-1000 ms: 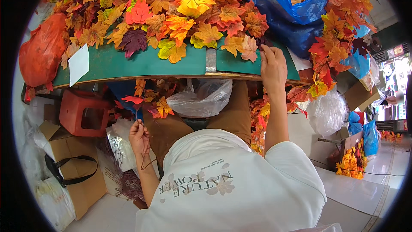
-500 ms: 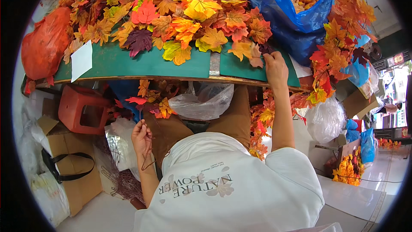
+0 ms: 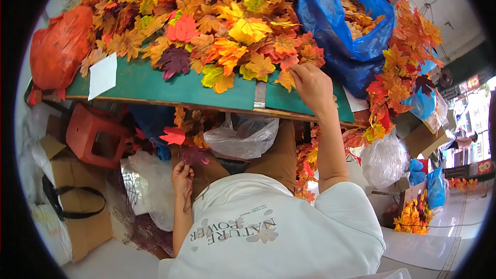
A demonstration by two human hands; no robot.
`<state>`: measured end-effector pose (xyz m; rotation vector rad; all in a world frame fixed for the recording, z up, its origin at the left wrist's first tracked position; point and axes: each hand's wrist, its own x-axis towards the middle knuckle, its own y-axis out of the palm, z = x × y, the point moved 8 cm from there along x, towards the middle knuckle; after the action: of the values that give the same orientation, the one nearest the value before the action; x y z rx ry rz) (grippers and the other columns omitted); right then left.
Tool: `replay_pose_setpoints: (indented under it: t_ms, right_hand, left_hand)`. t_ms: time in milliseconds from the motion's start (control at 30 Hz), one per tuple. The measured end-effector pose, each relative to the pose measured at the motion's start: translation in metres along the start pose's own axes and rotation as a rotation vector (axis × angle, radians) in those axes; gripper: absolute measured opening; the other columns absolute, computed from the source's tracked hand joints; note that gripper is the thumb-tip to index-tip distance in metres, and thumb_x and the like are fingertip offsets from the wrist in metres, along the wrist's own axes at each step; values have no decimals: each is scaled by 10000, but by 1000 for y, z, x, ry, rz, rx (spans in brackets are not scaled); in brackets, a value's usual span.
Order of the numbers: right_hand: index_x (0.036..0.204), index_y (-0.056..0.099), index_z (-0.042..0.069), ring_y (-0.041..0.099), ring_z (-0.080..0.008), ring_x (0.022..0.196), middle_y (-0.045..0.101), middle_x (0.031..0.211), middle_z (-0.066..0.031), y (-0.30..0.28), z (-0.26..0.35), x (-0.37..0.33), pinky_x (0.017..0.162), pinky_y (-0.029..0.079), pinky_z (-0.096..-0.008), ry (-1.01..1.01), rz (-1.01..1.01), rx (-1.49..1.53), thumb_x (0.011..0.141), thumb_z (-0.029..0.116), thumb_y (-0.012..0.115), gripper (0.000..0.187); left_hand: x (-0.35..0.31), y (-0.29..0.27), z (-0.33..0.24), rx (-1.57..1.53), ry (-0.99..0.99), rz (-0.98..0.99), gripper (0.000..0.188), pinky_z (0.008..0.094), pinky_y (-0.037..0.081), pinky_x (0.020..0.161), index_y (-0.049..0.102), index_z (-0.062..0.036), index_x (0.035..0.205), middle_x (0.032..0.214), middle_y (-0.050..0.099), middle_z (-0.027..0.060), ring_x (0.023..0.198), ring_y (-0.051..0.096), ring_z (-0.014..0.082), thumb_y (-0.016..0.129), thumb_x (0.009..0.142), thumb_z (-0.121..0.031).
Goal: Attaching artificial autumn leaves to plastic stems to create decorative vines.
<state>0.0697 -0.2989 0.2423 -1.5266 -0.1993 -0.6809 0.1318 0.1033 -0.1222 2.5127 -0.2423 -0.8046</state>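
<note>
My left hand (image 3: 182,178) is low before my lap, its fingers pinched on a thin brown stem. A dark purple artificial leaf (image 3: 194,156) shows just above those fingers, and a loose brown strand trails beside the wrist. Beyond it is a red leaf (image 3: 172,135) below the table edge. At the table's front, my right hand (image 3: 313,89) reaches down with fingertips closed on an orange artificial leaf (image 3: 285,80). That leaf lies at the near edge of a large heap of artificial maple leaves (image 3: 209,23) in orange, yellow, red and purple.
The green tabletop (image 3: 155,79) has a white paper (image 3: 103,76) on it. A blue plastic bag (image 3: 338,41) of leaves stands right, a red bag (image 3: 58,46) left. Below are a red stool (image 3: 85,132), a clear bag (image 3: 243,139) and a cardboard box (image 3: 80,191). Leaf garlands (image 3: 398,77) hang right.
My right hand has shifted left along the table edge to an orange leaf. My left hand has moved slightly right and lower; a purple leaf now shows above its fingers.
</note>
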Motion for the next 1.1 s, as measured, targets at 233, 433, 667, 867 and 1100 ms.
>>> replay_pose_setpoints:
  t_ms: [233,433,667,867,1100]
  right_hand:
    - [933,644,117,614,-275,790,627,828,-83,23,39,34,627,494,-377,-135,30,40,811,188,609,145]
    - [961,633,99,605,-282,822,636,849,-97,31,38,72,688,492,-381,-107,-175,52,799,203,626,193]
    - [1205,557,217,356,-349,1241,405,1335,-109,60,87,101,985,345,-478,-470,-26,15,795,395,641,456]
    - [1212,563,191,345,-342,1257,421,1329,-129,128,41,102,974,313,-490,-178,433,-249,822,652,406,624]
    - [1158,573,82,480,-346,1108,555,1149,-154,90,83,142,934,378,-456,-375,96,-33,852,508,491,531]
  left_hand:
    - [4,5,2,-28,106,53,181,227,461,566,551,33,1051,837,586,64,648,553,119,543,872,4]
    - [2,0,2,-50,120,40,181,227,472,569,551,40,1044,841,593,66,646,560,121,551,867,3]
    - [1,1,-2,-57,133,48,175,225,466,564,556,42,1035,848,599,74,640,559,122,550,864,6]
    - [3,-4,2,-68,95,35,176,226,462,555,558,38,1029,823,590,68,627,557,128,556,854,16]
    - [5,-2,1,-90,81,25,158,229,461,552,558,35,1010,793,585,71,619,558,131,553,853,21]
